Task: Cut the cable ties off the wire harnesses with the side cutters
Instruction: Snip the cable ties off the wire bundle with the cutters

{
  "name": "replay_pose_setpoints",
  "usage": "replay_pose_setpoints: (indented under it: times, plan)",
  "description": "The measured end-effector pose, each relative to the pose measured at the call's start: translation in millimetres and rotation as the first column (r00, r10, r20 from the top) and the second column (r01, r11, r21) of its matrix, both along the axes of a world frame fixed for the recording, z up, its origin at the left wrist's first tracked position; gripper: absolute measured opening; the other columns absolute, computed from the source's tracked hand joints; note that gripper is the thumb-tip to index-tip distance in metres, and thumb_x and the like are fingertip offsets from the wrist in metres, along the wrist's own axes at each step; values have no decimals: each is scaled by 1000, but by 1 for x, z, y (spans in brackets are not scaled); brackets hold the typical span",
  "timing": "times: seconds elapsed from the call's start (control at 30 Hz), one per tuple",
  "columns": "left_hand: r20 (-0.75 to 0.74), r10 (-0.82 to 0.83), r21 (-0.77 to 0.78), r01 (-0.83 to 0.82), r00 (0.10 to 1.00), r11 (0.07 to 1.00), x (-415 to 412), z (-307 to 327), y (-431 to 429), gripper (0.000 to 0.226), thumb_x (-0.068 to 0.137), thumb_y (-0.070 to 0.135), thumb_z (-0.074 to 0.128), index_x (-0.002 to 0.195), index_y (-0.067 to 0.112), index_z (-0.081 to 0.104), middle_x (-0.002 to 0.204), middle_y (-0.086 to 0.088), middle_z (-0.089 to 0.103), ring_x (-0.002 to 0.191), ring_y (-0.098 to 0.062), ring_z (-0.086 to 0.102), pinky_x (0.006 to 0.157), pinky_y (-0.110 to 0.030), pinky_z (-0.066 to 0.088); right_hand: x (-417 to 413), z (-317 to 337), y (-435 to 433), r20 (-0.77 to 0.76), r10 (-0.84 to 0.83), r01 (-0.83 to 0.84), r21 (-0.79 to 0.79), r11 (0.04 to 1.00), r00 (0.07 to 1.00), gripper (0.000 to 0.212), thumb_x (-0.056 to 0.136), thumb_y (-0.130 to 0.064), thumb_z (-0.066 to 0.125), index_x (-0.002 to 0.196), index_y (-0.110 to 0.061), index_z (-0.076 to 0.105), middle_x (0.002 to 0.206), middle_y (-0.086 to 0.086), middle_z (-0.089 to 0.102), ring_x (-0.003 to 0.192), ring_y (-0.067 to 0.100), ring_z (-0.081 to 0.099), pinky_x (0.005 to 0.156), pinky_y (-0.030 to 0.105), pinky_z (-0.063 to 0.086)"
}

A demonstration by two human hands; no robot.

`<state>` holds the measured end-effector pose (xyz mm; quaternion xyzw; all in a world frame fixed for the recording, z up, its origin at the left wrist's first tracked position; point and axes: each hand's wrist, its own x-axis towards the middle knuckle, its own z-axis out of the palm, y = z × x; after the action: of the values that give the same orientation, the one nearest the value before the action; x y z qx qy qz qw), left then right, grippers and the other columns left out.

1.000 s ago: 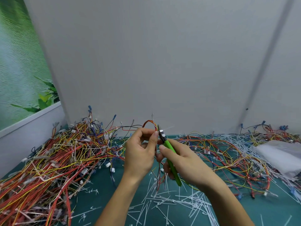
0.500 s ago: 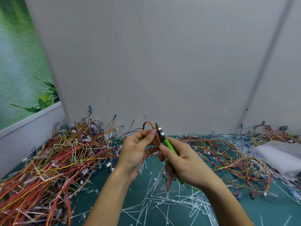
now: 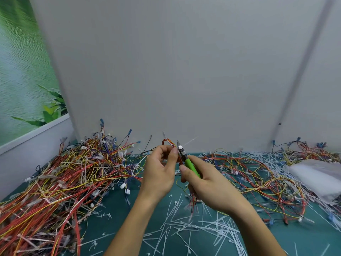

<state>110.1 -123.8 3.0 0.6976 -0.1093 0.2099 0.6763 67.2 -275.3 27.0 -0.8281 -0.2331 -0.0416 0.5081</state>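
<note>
Cutting step: I judge that I am at the snip on one tie. The nose of the side cutters (image 3: 191,165) points up against the top of the red-and-orange wire harness (image 3: 168,142), which I hold raised above the counter (image 3: 114,224).
Left grip (image 3: 158,174): pinches the harness loop between thumb and fingertips, touching or just beside the cutter nose.
Right grip (image 3: 208,183): clenched round the green handles, thumb lying along the top one.
Blades: too small for me to tell whether they are parted or closed.
Cable tie (image 3: 164,135): a thin white tail stands up from the top of the loop. I cannot make out its head or where the band wraps the wires.
Doing it well: I would turn the loop until the band faces me and slip one blade under the band alone. Then I would lay the flat side of the blades to the wires and squeeze once.
Left-hand job: hold the wires taut below the tie, fingertips clear of the blades.
Risk: the insulation lies right beside the blades, so a deep bite would probably nick a wire.
Uncut stock: a big heap of harnesses (image 3: 64,178) lies to my left.
Done side: looser wires (image 3: 249,174) spread to my right.
Offcuts: white cut ties (image 3: 193,224) litter the counter under my wrists.
</note>
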Motion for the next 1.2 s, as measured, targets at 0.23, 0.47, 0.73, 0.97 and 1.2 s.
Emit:
replay_pose_setpoints:
  times: [0.23,0.47,0.73,0.97,1.2]
  plan:
    - [38,3,81,-6,999,997,-2,-1,0,7,103,26,56,100,22,61,88,2,71,82,-11,68,75,-27,56,3,-2,-2,53,-37,38,-20,999,998,21,107,-30,52,87,-32,57,72,-10,62,55,1,50,54,15,40]
    - [94,-21,166,5,995,986,-4,-5,-4,27,100,50,42,108,25,49,95,1,65,84,-11,65,75,-33,55,2,2,-6,-29,24,-24,17,1000,999,13,106,-30,56,98,-38,63,79,-4,68,58,6,52,57,22,43]
    - [122,17,219,-44,992,975,-4,-4,-1,11,104,38,46,106,27,48,92,5,65,83,-9,66,72,-28,54,2,-2,-1,9,-26,26,-14,1000,1000,17,106,-26,53,91,-25,59,75,-4,66,55,8,50,53,27,44]
    - [120,38,233,-65,992,970,-5,-3,-1,3,105,32,48,105,28,48,93,5,63,84,-8,65,69,-25,54,2,-4,0,-20,-25,26,41,999,999,12,102,-29,58,91,-28,60,72,-5,64,56,10,54,52,23,45]
    - [134,24,231,-55,991,971,-4,-1,4,4,104,30,52,101,28,51,89,15,62,77,-10,62,67,-28,53,3,-5,1,-4,-53,53,23,998,999,15,104,-24,55,91,-24,61,78,2,70,53,11,51,50,27,45]
